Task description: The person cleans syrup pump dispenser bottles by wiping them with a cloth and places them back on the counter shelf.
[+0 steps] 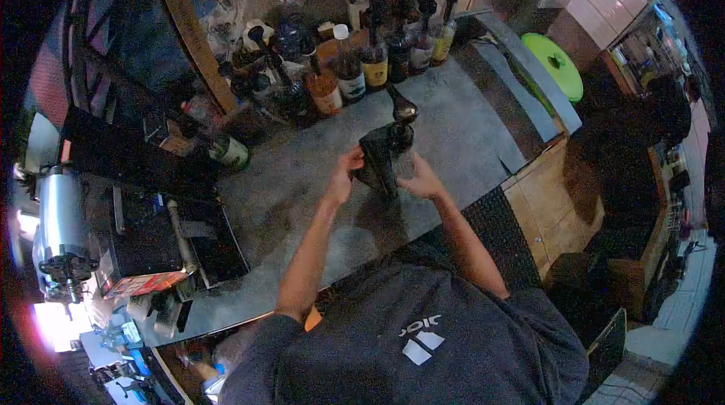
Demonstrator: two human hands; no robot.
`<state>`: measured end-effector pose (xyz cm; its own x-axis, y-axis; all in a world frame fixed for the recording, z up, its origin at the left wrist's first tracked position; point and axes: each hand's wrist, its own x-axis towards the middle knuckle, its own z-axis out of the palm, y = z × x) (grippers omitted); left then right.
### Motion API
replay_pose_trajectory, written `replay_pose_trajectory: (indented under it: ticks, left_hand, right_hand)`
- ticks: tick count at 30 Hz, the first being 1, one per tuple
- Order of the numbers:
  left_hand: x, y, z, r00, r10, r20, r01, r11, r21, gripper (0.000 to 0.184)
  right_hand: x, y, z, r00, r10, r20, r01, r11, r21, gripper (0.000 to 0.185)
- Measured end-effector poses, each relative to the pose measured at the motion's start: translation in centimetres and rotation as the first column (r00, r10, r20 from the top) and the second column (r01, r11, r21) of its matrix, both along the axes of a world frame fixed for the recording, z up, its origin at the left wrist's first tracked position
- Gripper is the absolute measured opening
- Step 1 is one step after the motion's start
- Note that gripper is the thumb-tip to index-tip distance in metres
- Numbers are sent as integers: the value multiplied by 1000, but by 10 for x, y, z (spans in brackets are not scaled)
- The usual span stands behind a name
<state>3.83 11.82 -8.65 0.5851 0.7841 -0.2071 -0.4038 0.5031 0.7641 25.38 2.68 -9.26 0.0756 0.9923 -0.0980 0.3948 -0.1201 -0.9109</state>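
A black, bulky object [380, 160] stands on the grey counter in front of me, its exact kind lost in the dim light. On its right side is what looks like a clear container [403, 165]. My left hand [345, 173] is curled against the left side of the black object. From the right, my right hand [421, 180] is closed around the lower part of the clear container. Just beyond both hands lies a dark, shiny, rounded piece [405, 110] with a black handle-like end.
Along the counter's [302, 178] back edge stand several bottles, including an amber one [325, 93] and a white-capped one [349, 76], some with black pumps. A green-labelled bottle [230, 153] is at left, near a black machine [147, 231]. A green lid [555, 65] sits far right.
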Motion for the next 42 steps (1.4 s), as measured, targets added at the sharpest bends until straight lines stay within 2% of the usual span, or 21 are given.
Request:
replay_pose_trajectory:
  ticks: [1, 2, 3, 4, 7, 9, 14, 16, 19, 21, 23, 25, 26, 28, 30, 31, 34, 36, 38, 40, 42]
  left_hand:
    - [2, -1, 11, 1000, -5, -4, 5, 1000, -4, 64]
    - [5, 4, 23, 986, -112, -123, 147, 934, 327, 67]
    - [8, 10, 41, 950, -167, -265, 299, 741, 602, 70]
    - [12, 12, 56, 951, -164, -263, 296, 736, 609, 70]
    - [18, 23, 66, 966, -247, -74, 234, 718, 656, 79]
    - [18, 31, 43, 857, -333, -394, 501, 722, 477, 84]
    - [29, 19, 51, 893, -303, -333, 437, 762, 479, 89]
    - [36, 9, 46, 915, -299, -269, 392, 813, 431, 91]
    - [47, -9, 38, 978, -157, -136, 199, 892, 405, 90]
    - [55, -17, 35, 872, 275, -404, 112, 691, 714, 90]
    - [59, -16, 13, 860, 319, -397, 101, 657, 747, 90]
    - [63, -9, 0, 849, 376, -372, 83, 600, 795, 90]
    - [62, -11, -4, 899, 333, -285, 14, 629, 778, 91]
    - [58, -8, 9, 937, 291, -192, -48, 654, 755, 91]
    - [48, -6, 39, 970, 19, -243, 169, 665, 727, 82]
    - [47, -9, 53, 969, 20, -248, 172, 666, 726, 82]
    - [51, -10, 77, 941, -56, -333, 270, 718, 642, 72]
    - [58, -21, 76, 941, 174, -290, 80, 718, 691, 63]
    - [66, -25, 69, 909, 281, -308, 39, 677, 735, 60]
    - [67, -23, 45, 866, 388, -316, 3, 627, 779, 57]
    - [63, -21, 13, 747, 572, -340, -54, 562, 825, 59]
  right_hand:
    - [-2, 1, -6, 998, 10, -60, -5, 997, 78, 82]
    - [1, 0, -10, 998, 7, -61, -2, 997, 80, 82]
    - [-1, 0, 5, 997, 29, -65, -23, 996, 85, 93]
    - [-1, 1, 13, 996, 52, -68, -46, 995, 93, 103]
    - [-3, 6, -22, 978, 33, -205, -18, 997, 77, 100]
    - [-4, 6, -34, 967, 52, -250, -19, 991, 134, 100]
    - [-13, -1, -11, 945, 33, -325, 9, 992, 127, 98]
    - [-20, 2, -23, 981, -38, -189, 100, 938, 333, 95]
    - [-25, -11, -6, 978, -70, -198, 121, 958, 261, 89]
    - [-35, -12, -12, 975, -158, -154, 195, 945, 262, 85]
    - [-35, -9, -24, 966, -238, -105, 258, 925, 278, 81]
    - [-26, 5, -40, 985, -117, -124, 163, 864, 476, 75]
    - [-17, 6, -40, 986, -116, -123, 162, 860, 484, 75]
    - [0, 3, -20, 994, 39, -99, -19, 980, 196, 73]
    - [1, 1, 3, 982, 81, -169, -51, 984, 171, 73]
    - [1, -1, 8, 965, 117, -237, -84, 986, 145, 73]
    - [-4, 6, -70, 956, -64, -285, 121, 975, 188, 68]
    - [-14, -1, -59, 964, -129, -233, 178, 963, 203, 69]
    - [-29, -1, -51, 965, -190, -182, 228, 950, 215, 70]
    - [-40, 3, -52, 929, -80, -360, 210, 917, 339, 70]
    - [-41, 3, -66, 935, -59, -350, 204, 896, 394, 73]
